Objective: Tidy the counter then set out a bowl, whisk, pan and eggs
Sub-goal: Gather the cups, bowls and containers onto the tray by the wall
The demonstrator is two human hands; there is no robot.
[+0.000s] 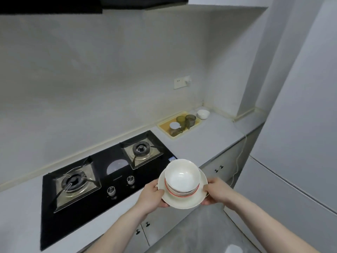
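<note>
A stack of bowls (182,177) sits on a cream plate (184,199), the top bowl white and showing its inside, the ones under it edged with red and dark bands. The plate is carried in the air in front of the worktop (209,141) edge, over the cupboard fronts. The left hand (152,195) grips the plate's near-left rim, thumb on top and fingers curled beneath. The right hand (216,191) grips the opposite rim in the same way, so the stack sits between the two hands.

Beyond the left hand and to its left, a black gas hob (102,179) is set into the worktop, with two burners and two knobs near its front edge. Farther off, well beyond the right hand toward the back corner, a yellow tray (165,127) holds several tinted glasses (190,119) and a white-topped cup (174,127). Just past the tray stands a small white bowl (203,114). A white cable (238,161) hangs down the cupboard front beyond the right hand.
</note>
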